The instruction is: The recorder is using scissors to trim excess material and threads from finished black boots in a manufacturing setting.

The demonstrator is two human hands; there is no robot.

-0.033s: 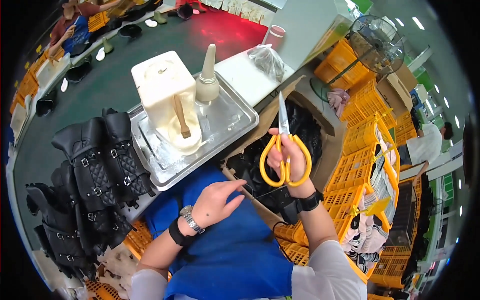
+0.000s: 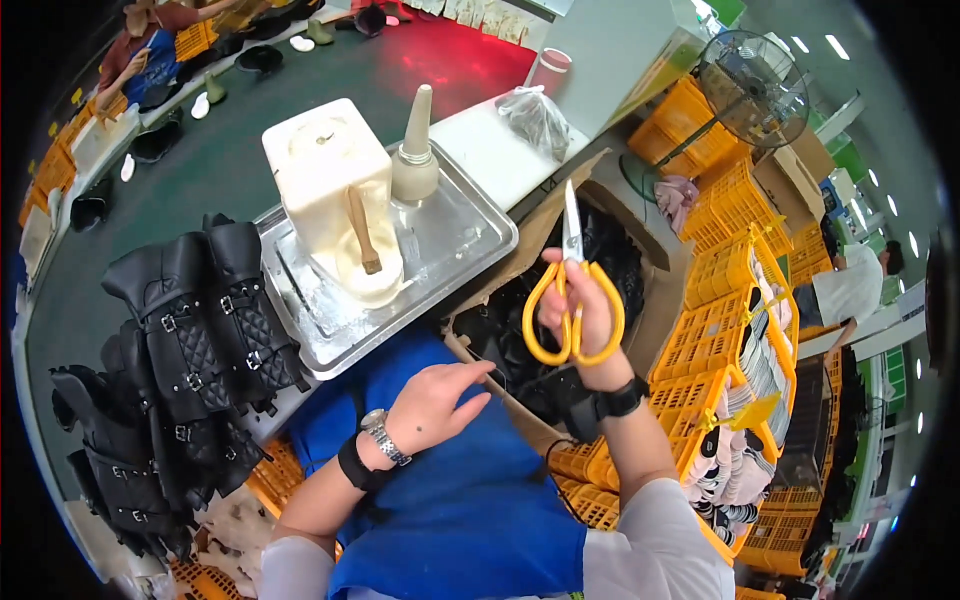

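My right hand (image 2: pixel 588 318) grips a pair of scissors (image 2: pixel 613 330) with yellow handles, its silver blades together and pointing away from me. The scissors are above an open cardboard box (image 2: pixel 522 262) that holds black items. My left hand (image 2: pixel 432 405) is over my blue apron, with index finger and thumb stretched out and apart; its other fingers are partly hidden. Near its fingertip, at the box edge, runs a thin dark strand; I cannot make out whether the hand touches it. Black quilted boots (image 2: pixel 190 345) with buckles lie at my left.
A metal tray (image 2: pixel 470 235) bears a white container (image 2: pixel 325 170) with a brush (image 2: pixel 360 235) and a cone-topped bottle (image 2: pixel 416 160). Yellow crates (image 2: pixel 690 420) with insole-like pieces stand at right, below a fan (image 2: pixel 752 88). A dark green conveyor (image 2: pixel 210 165) and another person (image 2: pixel 150 60) are beyond.
The scissors have turned slightly, their tip moving to the right, and my right hand has shifted a little away from me. My left hand has barely moved.
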